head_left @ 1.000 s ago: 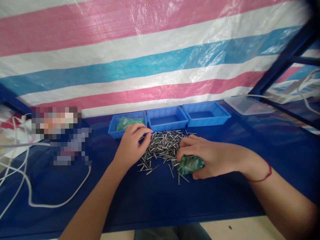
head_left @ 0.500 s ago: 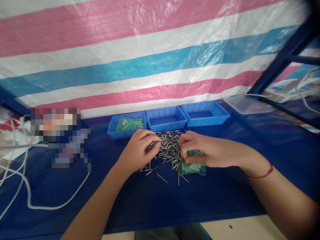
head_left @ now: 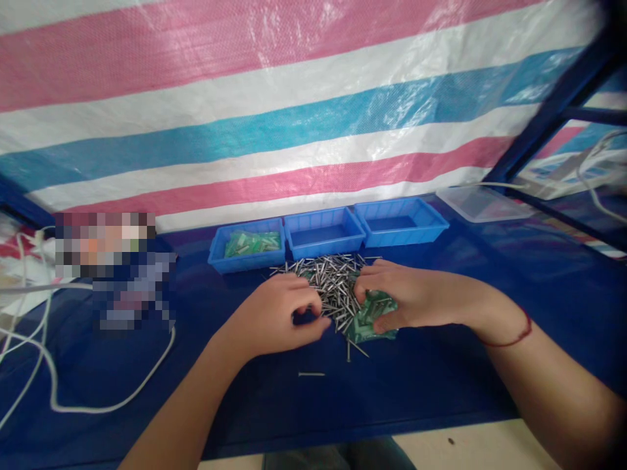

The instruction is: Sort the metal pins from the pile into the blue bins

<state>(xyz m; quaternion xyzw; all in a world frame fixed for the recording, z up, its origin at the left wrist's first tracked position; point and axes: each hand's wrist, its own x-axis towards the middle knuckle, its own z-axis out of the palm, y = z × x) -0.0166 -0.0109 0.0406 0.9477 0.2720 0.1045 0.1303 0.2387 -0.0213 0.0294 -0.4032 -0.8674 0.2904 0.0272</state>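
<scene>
A heap of metal nails (head_left: 333, 281) lies on the blue table in front of the bins. My left hand (head_left: 289, 313) is at the heap's left front side, fingers curled with a gap between thumb and forefinger and nothing seen in it. At the right side of the heap, my right hand (head_left: 392, 297) is over a green plastic packet (head_left: 375, 316), its thumb and fingers apart on the packet. One loose nail (head_left: 311, 374) lies nearer the front edge.
Behind the heap stand three blue bins; the left bin (head_left: 247, 261) holds green packets, the middle bin (head_left: 326, 247) and right bin (head_left: 404, 235) show bare floors. A clear lid (head_left: 484, 203) lies at back right. White cables (head_left: 59, 408) loop on the left.
My left hand has moved slightly right and nearer the front edge. The loose nail has shifted forward and turned sideways. My right thumb and fingers have spread, showing more of the packet.
</scene>
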